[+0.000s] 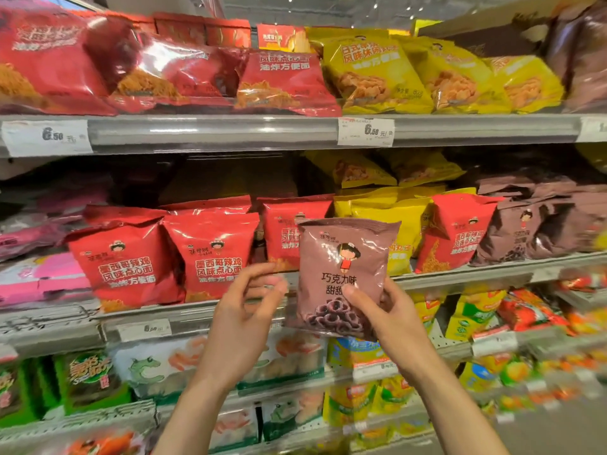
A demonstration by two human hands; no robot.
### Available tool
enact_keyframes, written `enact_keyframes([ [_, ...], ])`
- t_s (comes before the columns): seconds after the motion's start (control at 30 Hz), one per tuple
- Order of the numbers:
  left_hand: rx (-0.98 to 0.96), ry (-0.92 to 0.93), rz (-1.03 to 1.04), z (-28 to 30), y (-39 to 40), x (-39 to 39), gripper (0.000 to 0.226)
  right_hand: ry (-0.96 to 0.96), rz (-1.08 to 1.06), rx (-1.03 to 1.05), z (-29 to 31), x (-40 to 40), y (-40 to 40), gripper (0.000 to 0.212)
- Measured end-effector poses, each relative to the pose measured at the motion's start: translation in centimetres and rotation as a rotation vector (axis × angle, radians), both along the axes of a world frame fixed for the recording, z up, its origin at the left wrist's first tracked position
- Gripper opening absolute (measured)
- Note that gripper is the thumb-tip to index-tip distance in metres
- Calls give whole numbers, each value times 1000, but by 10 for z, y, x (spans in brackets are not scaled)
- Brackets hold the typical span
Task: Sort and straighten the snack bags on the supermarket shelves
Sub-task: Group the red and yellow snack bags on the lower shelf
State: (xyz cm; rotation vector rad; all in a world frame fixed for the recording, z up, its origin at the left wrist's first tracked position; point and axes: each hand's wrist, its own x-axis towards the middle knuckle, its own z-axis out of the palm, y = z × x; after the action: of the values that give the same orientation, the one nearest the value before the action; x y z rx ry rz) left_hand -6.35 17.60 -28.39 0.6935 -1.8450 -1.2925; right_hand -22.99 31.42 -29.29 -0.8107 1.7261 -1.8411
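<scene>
My right hand (382, 310) grips a brown chocolate-ring snack bag (341, 274) by its lower right corner, thumb on the front, holding it upright before the middle shelf (460, 274). My left hand (253, 297) hovers just left of the bag with fingers loosely curled and holds nothing. Behind stand red bags (210, 254), yellow bags (397, 218), one red bag (456, 231) among the yellow ones, and brown bags (532, 224) at the right.
The top shelf (213, 131) carries red bags on the left and yellow bags (374, 77) on the right. Pink packs (42, 277) lie at the far left. Lower shelves hold green, white and yellow packs. Price tags line the shelf rails.
</scene>
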Motion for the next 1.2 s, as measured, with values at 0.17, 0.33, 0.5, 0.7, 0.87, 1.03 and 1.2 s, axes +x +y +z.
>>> enact_keyframes([
  [0.17,38,81,44,-11,3,21,17,-41,-142,32,-22,20,32,42],
  [0.33,108,91,42,-20,23,19,17,-41,-256,41,-30,19,73,47],
  [0.5,161,100,-18,-19,60,-10,14,-36,-315,18,-31,-3,116,47],
  [0.7,192,184,-38,-21,123,-76,12,-26,-324,33,-31,-54,181,32],
  [0.87,224,232,-60,-19,184,-135,15,-11,-327,37,-31,-116,243,31],
  [1.03,222,212,-55,-16,227,-192,14,-30,-328,46,-31,-167,292,29],
  [1.2,203,188,-115,-8,250,-246,13,-48,-374,48,-34,-218,320,47],
])
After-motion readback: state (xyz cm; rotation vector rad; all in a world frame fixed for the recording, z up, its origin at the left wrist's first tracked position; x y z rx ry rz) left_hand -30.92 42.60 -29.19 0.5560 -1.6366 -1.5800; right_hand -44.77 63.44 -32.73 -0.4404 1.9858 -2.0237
